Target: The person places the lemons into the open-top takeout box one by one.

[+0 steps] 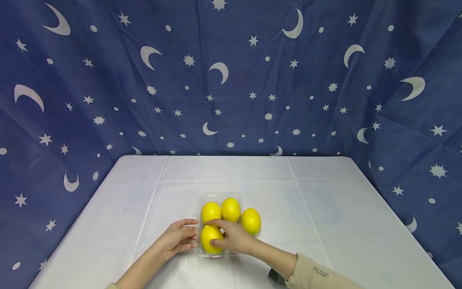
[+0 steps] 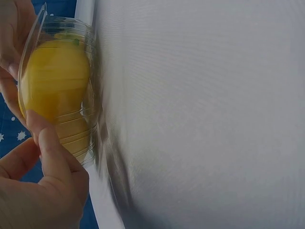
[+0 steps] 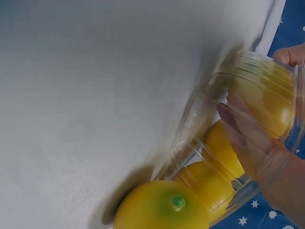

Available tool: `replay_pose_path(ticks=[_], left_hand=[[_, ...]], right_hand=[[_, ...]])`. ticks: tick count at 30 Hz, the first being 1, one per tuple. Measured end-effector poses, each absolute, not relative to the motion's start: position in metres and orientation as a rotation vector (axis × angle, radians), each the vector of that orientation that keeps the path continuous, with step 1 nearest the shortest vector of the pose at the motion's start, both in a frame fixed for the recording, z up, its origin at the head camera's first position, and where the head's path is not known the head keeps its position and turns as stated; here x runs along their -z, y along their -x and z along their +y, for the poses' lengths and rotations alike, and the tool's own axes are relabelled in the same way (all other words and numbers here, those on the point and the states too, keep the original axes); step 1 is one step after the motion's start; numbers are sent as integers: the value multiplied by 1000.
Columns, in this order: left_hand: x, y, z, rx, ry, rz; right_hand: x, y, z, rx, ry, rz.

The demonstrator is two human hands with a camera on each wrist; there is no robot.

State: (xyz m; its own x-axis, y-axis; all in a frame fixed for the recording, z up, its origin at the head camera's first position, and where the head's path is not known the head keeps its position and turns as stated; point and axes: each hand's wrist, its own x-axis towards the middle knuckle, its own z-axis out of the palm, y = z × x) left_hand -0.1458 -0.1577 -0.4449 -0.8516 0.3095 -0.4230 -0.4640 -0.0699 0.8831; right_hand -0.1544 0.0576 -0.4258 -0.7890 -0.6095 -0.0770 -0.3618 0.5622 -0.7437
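Note:
A clear plastic box [image 1: 219, 196] sits on the table with three yellow lemons inside. My right hand [image 1: 236, 237] reaches into it and grips the near lemon [image 1: 210, 240], thumb on the near side and fingers over the far side. Behind it lie a left lemon [image 1: 211, 211] and a right lemon [image 1: 231, 208]. Another lemon [image 1: 251, 221] rests outside, beside the box's right wall; its green stem end shows in the right wrist view. At the left wall, my left hand [image 1: 178, 237] touches the rim with loosely extended fingers [image 2: 57, 157].
A white cloth [image 1: 288, 184] with fold creases covers the table. Part of a dark object [image 1: 277, 277] shows beneath my right forearm at the near edge. Dark blue curtain [image 1: 238, 80] with moons and stars hangs behind and at both sides.

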Motion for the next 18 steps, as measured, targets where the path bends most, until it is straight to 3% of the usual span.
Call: replay_pose_path(ticks=[18], left_hand=[[445, 146, -158, -1974, 153, 1676]], right_hand=[[424, 157, 56, 1037, 779, 2497]])
